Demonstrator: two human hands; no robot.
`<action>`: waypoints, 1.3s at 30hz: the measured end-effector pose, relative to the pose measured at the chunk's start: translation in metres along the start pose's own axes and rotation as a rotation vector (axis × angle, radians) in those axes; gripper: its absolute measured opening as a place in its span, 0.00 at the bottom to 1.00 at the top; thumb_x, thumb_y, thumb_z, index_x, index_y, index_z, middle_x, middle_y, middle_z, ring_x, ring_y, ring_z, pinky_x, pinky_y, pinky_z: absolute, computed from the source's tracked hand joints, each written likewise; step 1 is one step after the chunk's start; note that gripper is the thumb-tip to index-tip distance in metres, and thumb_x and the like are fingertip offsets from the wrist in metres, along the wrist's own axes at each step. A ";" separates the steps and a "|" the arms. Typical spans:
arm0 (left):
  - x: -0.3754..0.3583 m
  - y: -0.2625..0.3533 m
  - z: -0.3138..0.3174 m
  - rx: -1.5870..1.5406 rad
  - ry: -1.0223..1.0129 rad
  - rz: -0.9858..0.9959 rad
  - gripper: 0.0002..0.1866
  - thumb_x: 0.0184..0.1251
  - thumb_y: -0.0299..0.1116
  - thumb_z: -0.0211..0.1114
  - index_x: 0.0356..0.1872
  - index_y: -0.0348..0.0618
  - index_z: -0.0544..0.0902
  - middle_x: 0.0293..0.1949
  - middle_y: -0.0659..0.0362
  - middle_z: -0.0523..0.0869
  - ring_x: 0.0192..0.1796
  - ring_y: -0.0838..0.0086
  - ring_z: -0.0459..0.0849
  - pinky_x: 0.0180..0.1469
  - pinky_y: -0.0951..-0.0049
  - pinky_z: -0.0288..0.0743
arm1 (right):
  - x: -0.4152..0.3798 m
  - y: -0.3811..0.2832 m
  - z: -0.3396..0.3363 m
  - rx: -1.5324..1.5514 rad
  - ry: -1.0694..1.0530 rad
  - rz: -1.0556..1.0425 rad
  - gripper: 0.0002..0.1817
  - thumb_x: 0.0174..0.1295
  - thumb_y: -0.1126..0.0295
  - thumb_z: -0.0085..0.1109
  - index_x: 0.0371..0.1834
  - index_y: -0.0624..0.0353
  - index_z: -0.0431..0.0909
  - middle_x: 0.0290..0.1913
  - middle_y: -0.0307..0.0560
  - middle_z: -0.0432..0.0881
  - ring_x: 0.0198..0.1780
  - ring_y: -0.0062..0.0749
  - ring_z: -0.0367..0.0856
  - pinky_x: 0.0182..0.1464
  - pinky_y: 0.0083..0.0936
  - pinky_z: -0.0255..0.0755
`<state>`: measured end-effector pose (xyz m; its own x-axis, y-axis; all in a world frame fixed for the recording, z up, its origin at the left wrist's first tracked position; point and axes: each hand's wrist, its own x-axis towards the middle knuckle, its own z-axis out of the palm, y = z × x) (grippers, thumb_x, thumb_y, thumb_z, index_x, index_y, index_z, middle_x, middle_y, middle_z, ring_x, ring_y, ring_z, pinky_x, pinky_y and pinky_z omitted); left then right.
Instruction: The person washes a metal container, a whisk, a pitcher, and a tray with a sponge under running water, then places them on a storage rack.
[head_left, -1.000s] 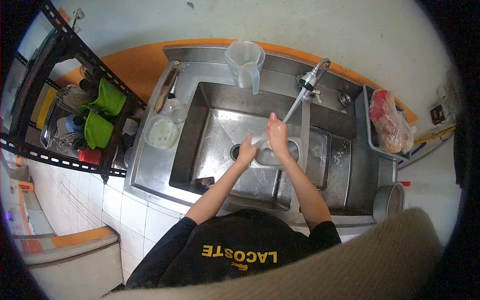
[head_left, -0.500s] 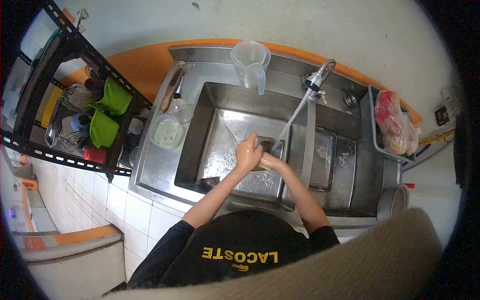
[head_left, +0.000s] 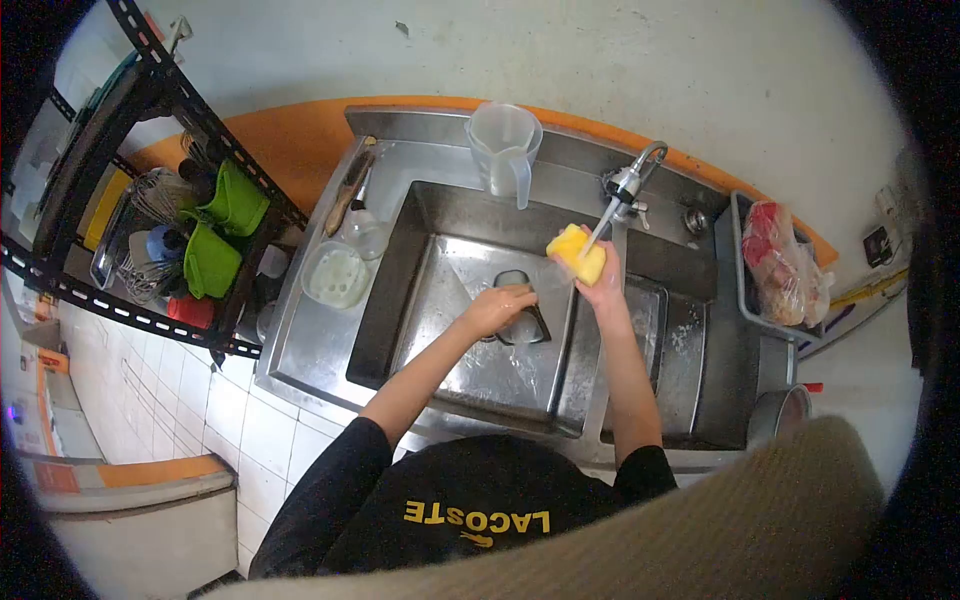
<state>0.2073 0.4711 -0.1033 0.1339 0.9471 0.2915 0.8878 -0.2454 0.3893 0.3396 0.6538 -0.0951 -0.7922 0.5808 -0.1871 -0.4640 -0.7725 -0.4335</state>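
Note:
My right hand holds a yellow sponge under the stream from the faucet. Its palm is turned up, and the water hits the sponge. Low over the left basin of the steel sink, my left hand has its fingers curled around a dark, shiny piece with an angular edge. Part of that piece is hidden by the fingers, and I cannot tell its kind.
A clear plastic measuring jug stands behind the basin. On the left ledge are a wooden-handled brush and a plastic tub. A grey tray with bagged goods sits at right; a utensil rack stands left.
My hands have moved apart from their meeting over the basin. The right one rose to the faucet stream with the sponge, now in plain view; the left stayed low over the basin.

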 end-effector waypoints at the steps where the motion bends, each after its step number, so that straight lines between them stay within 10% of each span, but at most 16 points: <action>1: 0.007 -0.001 0.002 0.016 -0.016 0.015 0.10 0.50 0.25 0.55 0.36 0.46 0.71 0.37 0.57 0.76 0.42 0.60 0.78 0.39 0.64 0.74 | 0.004 -0.001 0.000 -0.012 -0.025 -0.027 0.18 0.60 0.59 0.45 0.49 0.56 0.71 0.49 0.53 0.75 0.52 0.46 0.73 0.54 0.46 0.69; 9: 0.052 -0.009 0.027 0.071 -0.023 0.196 0.14 0.58 0.34 0.50 0.45 0.54 0.74 0.44 0.57 0.76 0.52 0.65 0.75 0.52 0.62 0.70 | -0.005 0.019 0.037 -0.793 0.079 -0.281 0.12 0.64 0.56 0.47 0.27 0.49 0.69 0.20 0.31 0.67 0.20 0.18 0.66 0.22 0.18 0.61; 12: 0.063 0.006 0.021 -0.182 -0.159 -0.172 0.13 0.57 0.34 0.50 0.44 0.55 0.76 0.46 0.57 0.75 0.53 0.65 0.73 0.56 0.58 0.66 | 0.001 0.036 0.026 -1.072 0.087 -0.404 0.20 0.65 0.52 0.45 0.18 0.50 0.68 0.17 0.30 0.65 0.19 0.16 0.63 0.21 0.18 0.55; 16: 0.048 0.005 0.011 -0.045 -0.151 0.001 0.12 0.53 0.32 0.54 0.40 0.53 0.76 0.47 0.56 0.74 0.54 0.62 0.71 0.60 0.56 0.61 | 0.038 0.022 -0.013 -1.541 0.606 -0.317 0.24 0.65 0.52 0.43 0.25 0.63 0.76 0.21 0.50 0.76 0.26 0.41 0.76 0.32 0.38 0.67; 18: 0.040 -0.008 0.016 0.072 -0.054 0.179 0.12 0.48 0.27 0.59 0.37 0.50 0.75 0.48 0.56 0.73 0.54 0.60 0.70 0.58 0.59 0.62 | 0.028 0.008 -0.018 -1.847 0.527 -0.486 0.24 0.66 0.54 0.41 0.29 0.65 0.77 0.26 0.56 0.78 0.29 0.48 0.78 0.36 0.43 0.68; 25: 0.030 0.016 -0.023 -0.096 0.444 -0.138 0.17 0.46 0.24 0.60 0.40 0.53 0.76 0.50 0.55 0.70 0.55 0.61 0.68 0.56 0.57 0.63 | -0.015 0.036 -0.111 -0.584 0.172 0.645 0.24 0.64 0.51 0.40 0.54 0.57 0.69 0.47 0.47 0.78 0.50 0.44 0.76 0.48 0.48 0.72; 34: 0.005 0.014 -0.039 -1.912 0.341 -0.602 0.28 0.65 0.49 0.52 0.64 0.56 0.58 0.60 0.48 0.62 0.57 0.62 0.69 0.56 0.54 0.65 | -0.027 0.063 -0.064 -0.393 0.204 0.473 0.29 0.60 0.45 0.43 0.58 0.52 0.66 0.55 0.43 0.72 0.56 0.35 0.71 0.54 0.41 0.68; 39: -0.015 -0.012 -0.019 -1.554 0.367 -1.057 0.28 0.59 0.45 0.62 0.57 0.44 0.66 0.54 0.52 0.70 0.53 0.66 0.73 0.53 0.63 0.70 | -0.012 0.053 -0.076 -0.825 0.190 0.059 0.22 0.59 0.57 0.54 0.55 0.54 0.68 0.47 0.42 0.75 0.46 0.31 0.75 0.45 0.27 0.71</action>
<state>0.1865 0.4555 -0.0959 -0.3886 0.7800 -0.4906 -0.6130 0.1787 0.7696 0.3542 0.6257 -0.1827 -0.6917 0.6356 -0.3429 0.0728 -0.4110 -0.9087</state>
